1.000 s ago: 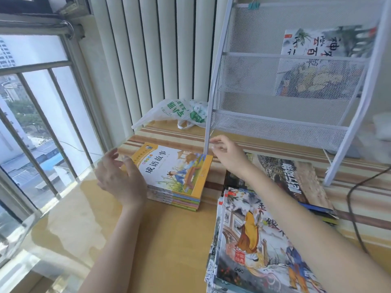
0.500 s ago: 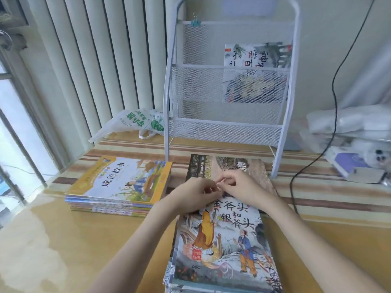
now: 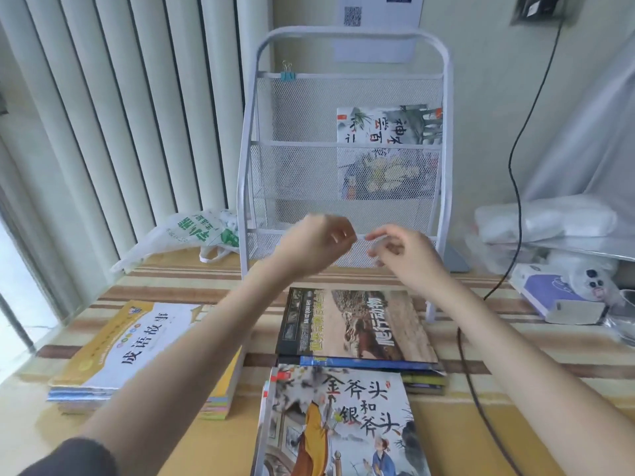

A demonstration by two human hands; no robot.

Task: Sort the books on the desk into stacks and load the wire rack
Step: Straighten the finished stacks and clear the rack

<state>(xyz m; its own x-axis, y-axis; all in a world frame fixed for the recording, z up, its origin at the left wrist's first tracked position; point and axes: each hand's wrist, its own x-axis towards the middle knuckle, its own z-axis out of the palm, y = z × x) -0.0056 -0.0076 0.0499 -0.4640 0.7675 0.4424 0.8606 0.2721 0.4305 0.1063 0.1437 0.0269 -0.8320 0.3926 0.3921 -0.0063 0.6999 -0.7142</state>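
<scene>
The white wire rack stands at the back of the desk with one book upright in its middle pocket, on the right. Both hands are raised before the rack's lowest shelf, fingertips almost meeting. The left hand is loosely curled and the right hand half curled; motion blur hides whether either pinches anything. In front of the rack lie three stacks: a yellow stack to the left, a reptile-cover stack directly before it, and an illustrated stack nearest the person.
</scene>
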